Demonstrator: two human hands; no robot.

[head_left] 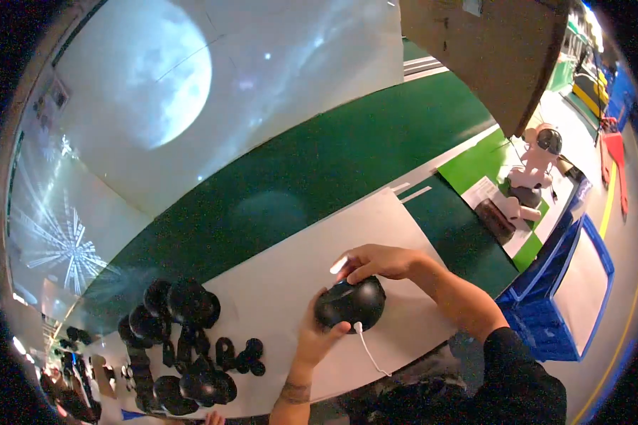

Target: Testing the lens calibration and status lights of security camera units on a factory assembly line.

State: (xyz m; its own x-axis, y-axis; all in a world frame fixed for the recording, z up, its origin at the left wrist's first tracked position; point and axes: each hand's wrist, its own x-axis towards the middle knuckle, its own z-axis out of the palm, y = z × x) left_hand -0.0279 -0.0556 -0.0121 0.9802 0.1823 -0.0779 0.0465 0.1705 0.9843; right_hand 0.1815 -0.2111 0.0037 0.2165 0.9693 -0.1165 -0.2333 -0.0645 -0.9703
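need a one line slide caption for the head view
Both hands, left and right, hold a black round part over a white sheet.

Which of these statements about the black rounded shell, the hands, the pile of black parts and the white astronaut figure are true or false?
1. Both hands touch the glossy black rounded shell. True: left hand cups it, right hand rests on top.
2. A white cable hangs from the shell. True.
3. The pile of black parts lies to the person's right. False: it lies to the left.
4. The white astronaut figure stands on the white sheet. False: it stands far right, near a green mat.
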